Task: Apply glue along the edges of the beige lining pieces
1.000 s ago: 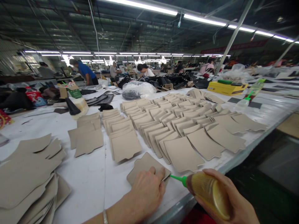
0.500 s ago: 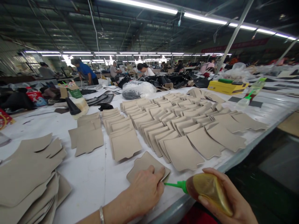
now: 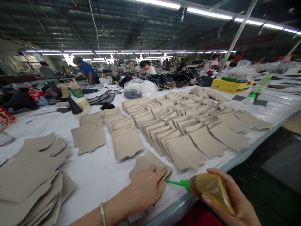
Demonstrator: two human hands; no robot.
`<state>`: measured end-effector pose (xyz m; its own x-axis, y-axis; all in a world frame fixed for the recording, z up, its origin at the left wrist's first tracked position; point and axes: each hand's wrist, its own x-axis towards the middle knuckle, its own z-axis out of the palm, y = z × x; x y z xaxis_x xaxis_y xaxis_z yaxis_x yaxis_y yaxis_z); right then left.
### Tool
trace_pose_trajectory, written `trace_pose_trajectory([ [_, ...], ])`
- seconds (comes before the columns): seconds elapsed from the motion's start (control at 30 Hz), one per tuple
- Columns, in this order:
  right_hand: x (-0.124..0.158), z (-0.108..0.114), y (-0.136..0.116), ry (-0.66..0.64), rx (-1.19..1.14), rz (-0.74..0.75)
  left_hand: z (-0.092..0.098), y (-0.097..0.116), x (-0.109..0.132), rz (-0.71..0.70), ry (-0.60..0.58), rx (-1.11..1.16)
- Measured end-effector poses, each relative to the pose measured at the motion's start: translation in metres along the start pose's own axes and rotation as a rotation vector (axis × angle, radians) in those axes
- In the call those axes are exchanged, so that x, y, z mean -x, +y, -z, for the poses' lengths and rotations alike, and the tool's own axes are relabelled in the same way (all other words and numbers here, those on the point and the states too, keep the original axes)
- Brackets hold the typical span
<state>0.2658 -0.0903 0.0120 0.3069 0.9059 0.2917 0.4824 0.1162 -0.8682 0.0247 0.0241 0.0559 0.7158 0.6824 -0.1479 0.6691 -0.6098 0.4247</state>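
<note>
My left hand (image 3: 146,185) lies over a beige leather-like piece (image 3: 145,160) near the table's front edge. Its thumb and fingers are closed at the piece's right edge, and the palm hides the nearer part. In my right hand (image 3: 237,197) is a squeeze bottle (image 3: 210,190) with amber-brown liquid inside, tilted nearly on its side. The bottle's thin green nozzle (image 3: 175,183) points left, its tip by the left fingertips at the piece's edge. Whether liquid comes out is too small to see. Overlapping rows of similar beige pieces (image 3: 184,150) lie just beyond.
A loose stack of larger beige pieces (image 3: 25,175) covers the near left of the white table (image 3: 90,179). Farther back are a yellow box (image 3: 230,86), a small green-capped bottle (image 3: 249,99) and a plastic-wrapped bundle (image 3: 138,89). Several people work in the background.
The view has shifted slightly. Both hands keep nearly the same pose, with the nozzle still by the left fingertips. A bit more of the piece's edge shows below the left hand.
</note>
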Motion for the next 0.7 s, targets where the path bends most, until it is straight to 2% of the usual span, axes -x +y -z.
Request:
trace_pose_trajectory([
  [0.17,0.008,-0.006,-0.006,-0.021,-0.14,-0.086,-0.001,-0.002,0.0,0.006,-0.018,0.003],
  [0.3,0.012,-0.01,-0.006,0.003,-0.123,-0.1,0.0,-0.002,0.0,0.005,-0.017,0.012],
  [0.4,0.017,-0.016,-0.009,0.02,-0.194,-0.133,0.0,-0.001,0.0,0.013,-0.026,0.022],
  [0.6,0.021,-0.017,-0.016,-0.027,-0.167,-0.141,0.001,-0.001,0.001,0.007,-0.036,0.043],
  [0.7,0.024,-0.023,-0.02,-0.006,-0.269,-0.179,0.0,-0.002,0.001,0.014,-0.034,0.039],
])
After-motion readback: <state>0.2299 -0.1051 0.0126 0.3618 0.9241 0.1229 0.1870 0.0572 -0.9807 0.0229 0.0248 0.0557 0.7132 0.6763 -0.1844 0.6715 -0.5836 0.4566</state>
